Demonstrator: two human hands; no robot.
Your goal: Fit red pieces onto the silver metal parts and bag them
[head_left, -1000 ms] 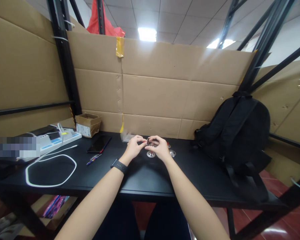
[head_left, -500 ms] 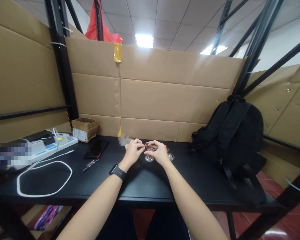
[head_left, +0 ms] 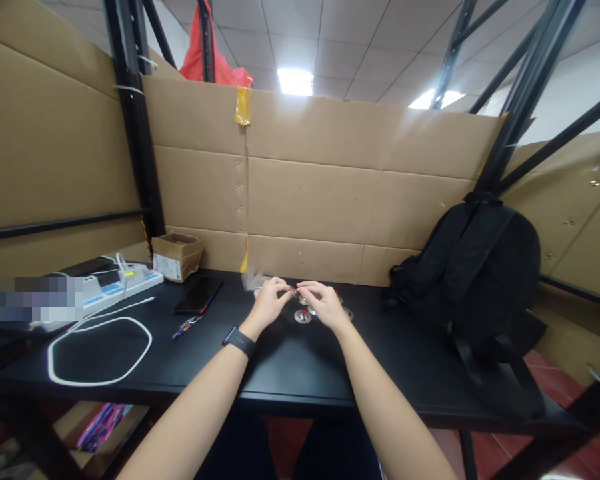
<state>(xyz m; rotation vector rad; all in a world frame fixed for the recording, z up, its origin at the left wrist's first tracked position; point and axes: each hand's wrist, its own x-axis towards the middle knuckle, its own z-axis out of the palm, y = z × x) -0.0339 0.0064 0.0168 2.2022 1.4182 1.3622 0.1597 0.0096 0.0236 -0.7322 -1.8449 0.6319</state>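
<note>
My left hand [head_left: 270, 301] and my right hand [head_left: 323, 304] meet above the middle of the black table [head_left: 290, 380]. Fingertips of both are pinched on a small, thin, shiny piece [head_left: 293, 291], seen nearly edge-on; its kind is too small to tell. Just below them lies a round, glossy, silvery disc [head_left: 303, 317] with a red bit at its centre. More such discs with red bits lie beneath and behind my right hand, which partly covers them. Behind my left hand sits a clear plastic box [head_left: 254, 280], partly hidden.
At left are a white power strip [head_left: 110, 293], a looped white cable [head_left: 100, 383], a dark phone [head_left: 199, 297], a small keychain [head_left: 186, 327] and an open cardboard box [head_left: 177, 257]. A black backpack [head_left: 490, 267] stands at right. Cardboard panels [head_left: 320, 200] wall the back.
The shiny piece between my fingertips has turned from showing its round face to nearly edge-on. My right hand has tilted over the discs behind it. The view has shifted slightly left.
</note>
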